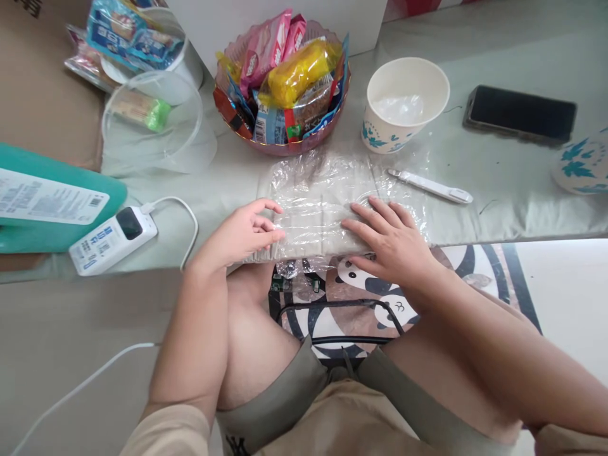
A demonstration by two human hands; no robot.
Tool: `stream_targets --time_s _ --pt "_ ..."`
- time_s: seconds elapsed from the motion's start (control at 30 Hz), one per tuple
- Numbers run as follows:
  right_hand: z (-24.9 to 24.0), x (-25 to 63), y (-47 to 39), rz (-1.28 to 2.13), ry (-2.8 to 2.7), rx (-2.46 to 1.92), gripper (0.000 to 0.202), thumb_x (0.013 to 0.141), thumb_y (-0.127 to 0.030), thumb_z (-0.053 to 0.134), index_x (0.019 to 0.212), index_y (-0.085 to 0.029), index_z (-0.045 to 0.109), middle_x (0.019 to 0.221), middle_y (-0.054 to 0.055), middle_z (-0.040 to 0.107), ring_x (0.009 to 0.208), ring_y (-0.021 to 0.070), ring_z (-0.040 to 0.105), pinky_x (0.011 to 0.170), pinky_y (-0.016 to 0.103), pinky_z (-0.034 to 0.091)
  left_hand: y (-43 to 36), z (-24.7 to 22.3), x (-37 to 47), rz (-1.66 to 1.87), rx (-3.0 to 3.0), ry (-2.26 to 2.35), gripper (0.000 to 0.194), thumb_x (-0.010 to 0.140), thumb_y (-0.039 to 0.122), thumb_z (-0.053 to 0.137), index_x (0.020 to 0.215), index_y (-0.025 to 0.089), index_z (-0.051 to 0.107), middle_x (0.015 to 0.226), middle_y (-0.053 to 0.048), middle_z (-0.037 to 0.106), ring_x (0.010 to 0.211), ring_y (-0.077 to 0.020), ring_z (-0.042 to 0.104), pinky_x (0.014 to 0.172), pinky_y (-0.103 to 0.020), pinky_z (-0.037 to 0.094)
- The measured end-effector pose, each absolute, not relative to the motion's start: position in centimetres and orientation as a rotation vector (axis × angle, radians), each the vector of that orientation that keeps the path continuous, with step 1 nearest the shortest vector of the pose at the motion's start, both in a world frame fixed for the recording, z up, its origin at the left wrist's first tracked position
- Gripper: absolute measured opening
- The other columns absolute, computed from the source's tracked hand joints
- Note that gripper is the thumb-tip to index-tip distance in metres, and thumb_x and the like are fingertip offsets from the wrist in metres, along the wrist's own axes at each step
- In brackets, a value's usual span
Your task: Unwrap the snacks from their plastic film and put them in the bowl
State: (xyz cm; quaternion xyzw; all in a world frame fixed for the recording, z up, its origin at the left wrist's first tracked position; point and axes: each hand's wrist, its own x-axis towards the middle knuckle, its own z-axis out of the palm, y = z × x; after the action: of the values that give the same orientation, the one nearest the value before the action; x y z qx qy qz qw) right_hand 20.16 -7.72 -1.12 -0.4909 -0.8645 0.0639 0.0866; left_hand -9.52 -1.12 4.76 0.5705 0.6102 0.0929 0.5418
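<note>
A crinkled sheet of clear plastic film [311, 212] lies on the tabletop, its near edge hanging over the front. On its right side rests my right hand [387, 237], fingers spread flat. My left hand [249, 231] is at the film's left edge with fingers parted and curved; whether the fingertips touch the film I cannot tell. Right of the film's far corner lies a white utility knife [432, 186]. Behind the knife stands a paper cup [396, 130] with blue leaf prints and some clear plastic inside.
A pink glass bowl [285, 149] of wrapped snacks stands behind the film. At left are a clear plastic tub [199, 149], a white power bank [114, 240] with a cable and a green bottle [61, 196]. A phone [520, 114] and another paper cup [584, 164] are at right.
</note>
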Motion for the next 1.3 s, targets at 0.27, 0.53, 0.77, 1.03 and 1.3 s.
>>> stream_targets --time_s 0.27,0.53,0.77,1.03,1.3 --pt "-1.1 20.1 -7.7 0.197 -2.587 -1.472 0.06 0.093 -0.051 0.061 0.148 -0.027 0.055 0.162 0.009 0.048 0.153 0.0388 0.037 0.122 0.056 0.027 -0.7 4.4 -10.6 0.315 1.388 1.379 0.031 0.071 0.031 0.074 0.096 0.021 0.061 0.068 0.003 0.062 0.056 -0.0106 0.055 0.055 -0.024 0.048" --pt "-1.0 20.1 -7.7 0.236 -2.572 -1.477 0.059 0.093 -0.048 0.06 0.148 -0.027 0.056 0.163 0.009 0.047 0.153 0.0386 0.036 0.123 0.056 0.026 -0.5 4.5 -10.8 0.363 1.383 1.418 0.025 0.07 0.025 0.068 0.093 0.021 0.06 0.062 0.005 0.053 0.055 -0.0107 0.05 0.055 -0.024 0.043" --pt "-1.0 20.2 -7.7 0.22 -2.574 -1.469 0.058 0.093 -0.049 0.06 0.146 -0.026 0.057 0.163 0.009 0.047 0.153 0.0387 0.036 0.122 0.056 0.027 -0.9 4.8 -10.7 0.155 1.353 1.413 0.057 0.077 0.043 0.075 0.124 0.023 0.05 0.065 0.003 0.066 0.052 -0.0137 0.059 0.048 -0.022 0.043" --pt "-1.1 20.2 -7.7 0.203 -2.578 -1.472 0.058 0.093 -0.049 0.061 0.146 -0.027 0.057 0.163 0.009 0.047 0.152 0.0385 0.037 0.122 0.056 0.028 -1.4 4.9 -10.6 0.074 1.379 1.422 0.071 0.075 0.035 0.076 0.138 0.026 0.045 0.065 0.004 0.069 0.057 -0.0164 0.066 0.051 -0.022 0.047" --pt "-1.1 20.1 -7.7 0.209 -2.58 -1.481 0.06 0.093 -0.051 0.06 0.148 -0.027 0.055 0.163 0.009 0.047 0.153 0.039 0.037 0.123 0.056 0.027 -0.9 4.7 -11.4 0.129 1.488 1.362 0.031 0.073 0.032 0.07 0.101 0.022 0.062 0.062 0.006 0.065 0.054 -0.0117 0.057 0.057 -0.023 0.046"
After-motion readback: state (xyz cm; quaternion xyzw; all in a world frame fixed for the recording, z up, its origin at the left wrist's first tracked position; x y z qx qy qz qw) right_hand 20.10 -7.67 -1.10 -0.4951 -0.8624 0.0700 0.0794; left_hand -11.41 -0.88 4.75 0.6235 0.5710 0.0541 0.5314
